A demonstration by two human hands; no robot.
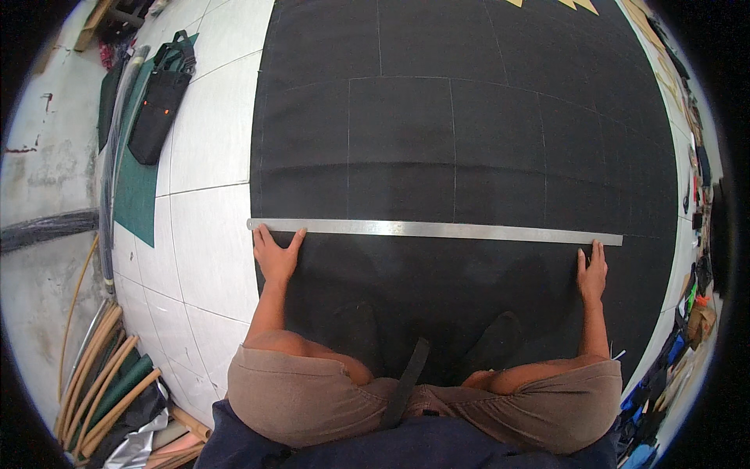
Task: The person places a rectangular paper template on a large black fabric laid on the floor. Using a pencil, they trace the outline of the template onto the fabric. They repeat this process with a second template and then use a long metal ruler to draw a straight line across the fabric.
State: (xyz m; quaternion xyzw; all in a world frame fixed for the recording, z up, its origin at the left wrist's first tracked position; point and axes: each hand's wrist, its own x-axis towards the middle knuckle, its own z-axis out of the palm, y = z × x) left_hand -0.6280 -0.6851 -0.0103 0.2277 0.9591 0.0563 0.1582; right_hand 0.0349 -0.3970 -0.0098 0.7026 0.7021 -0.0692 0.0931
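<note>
A long metal ruler [437,229] lies across a large black sheet [406,125] marked with thin pale lines that form rectangles. Its left end reaches the sheet's left edge, where my left hand [276,256] rests with thumb and fingers spread, the tips touching the ruler's near edge. Toward the ruler's right end, my right hand [593,275] has its fingers stretched out, the tips against the near edge. Nothing plainly shows in either hand, though a small dark spot between the right thumb and fingers is too small to make out.
White floor tiles [211,234] border the sheet. At left lie a black bag [162,109] and a green sheet [135,203]. Several tan rolls [101,375] stand at lower left by the wall. Mixed items [687,344] line the right side; yellowish pieces [578,5] lie at the far edge.
</note>
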